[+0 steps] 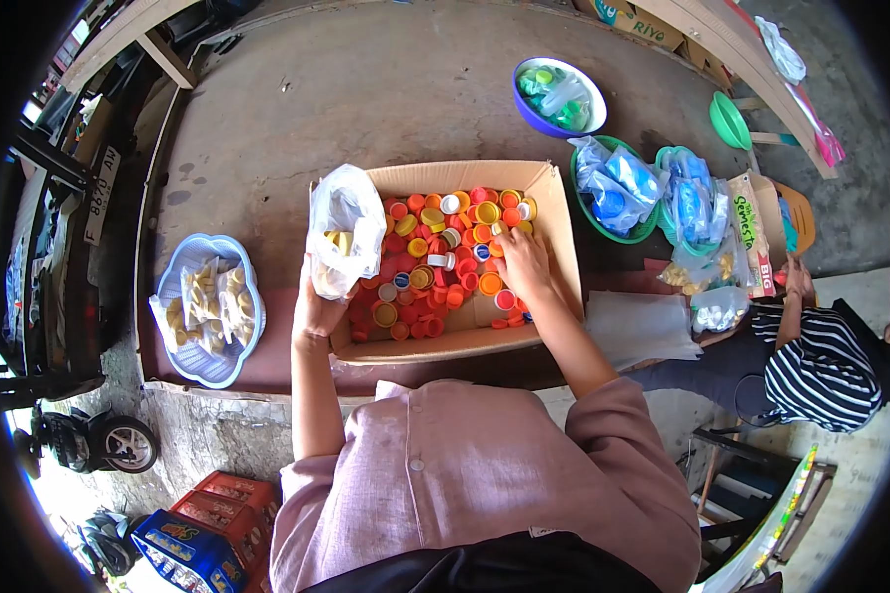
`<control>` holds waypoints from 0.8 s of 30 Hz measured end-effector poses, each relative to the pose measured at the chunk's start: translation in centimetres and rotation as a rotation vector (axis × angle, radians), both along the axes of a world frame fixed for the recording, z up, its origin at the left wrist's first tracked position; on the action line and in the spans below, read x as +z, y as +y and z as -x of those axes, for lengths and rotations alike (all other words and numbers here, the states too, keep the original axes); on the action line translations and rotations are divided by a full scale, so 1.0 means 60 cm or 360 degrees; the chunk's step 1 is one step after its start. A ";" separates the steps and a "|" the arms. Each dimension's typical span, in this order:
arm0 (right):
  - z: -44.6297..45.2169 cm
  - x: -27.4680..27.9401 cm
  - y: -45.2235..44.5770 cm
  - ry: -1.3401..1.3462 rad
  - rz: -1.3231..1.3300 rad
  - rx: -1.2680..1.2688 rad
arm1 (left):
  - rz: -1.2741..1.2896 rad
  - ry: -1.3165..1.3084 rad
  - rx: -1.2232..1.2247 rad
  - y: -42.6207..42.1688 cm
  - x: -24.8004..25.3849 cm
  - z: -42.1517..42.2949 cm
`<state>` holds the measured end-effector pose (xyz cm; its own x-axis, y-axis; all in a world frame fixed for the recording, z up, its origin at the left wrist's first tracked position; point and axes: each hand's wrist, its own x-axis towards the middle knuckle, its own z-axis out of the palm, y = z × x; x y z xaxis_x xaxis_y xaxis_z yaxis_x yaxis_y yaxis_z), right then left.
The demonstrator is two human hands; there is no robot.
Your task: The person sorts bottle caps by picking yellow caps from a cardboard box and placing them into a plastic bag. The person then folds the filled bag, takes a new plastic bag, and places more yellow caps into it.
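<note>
A clear plastic bag with a few yellow caps inside hangs over the left end of a cardboard box. My left hand is closed round the lower part of this bag. Red, orange, yellow, white and blue bottle caps lie loose in the box. My right hand reaches over the box's right side, its fingertips closed at a yellow bottle cap. The fingers partly cover that cap.
To the left, a pale blue basket holds bags of yellowish caps. A purple-rimmed bowl and green baskets with bagged caps stand at right. Plastic sheets lie beside the box. A person in a striped top works at far right.
</note>
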<state>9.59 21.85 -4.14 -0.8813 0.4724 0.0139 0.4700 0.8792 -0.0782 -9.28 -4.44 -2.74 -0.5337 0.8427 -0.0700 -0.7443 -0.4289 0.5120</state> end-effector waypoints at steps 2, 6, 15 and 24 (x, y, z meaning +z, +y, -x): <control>-0.004 -0.012 0.007 -0.0022 -0.0016 -0.0002 | 0.0213 0.0000 0.0033 0.003 -0.004 0.001; -0.007 -0.021 0.026 0.0724 0.0415 -0.0236 | 0.0168 0.0034 0.0031 0.005 0.000 -0.001; -0.021 -0.003 0.053 0.0793 0.1785 -0.0226 | 0.0106 -0.0086 0.0027 0.008 -0.006 0.004; -0.040 0.033 0.021 -0.0255 0.0436 -0.0108 | 0.0247 0.0076 0.0057 0.011 0.015 -0.006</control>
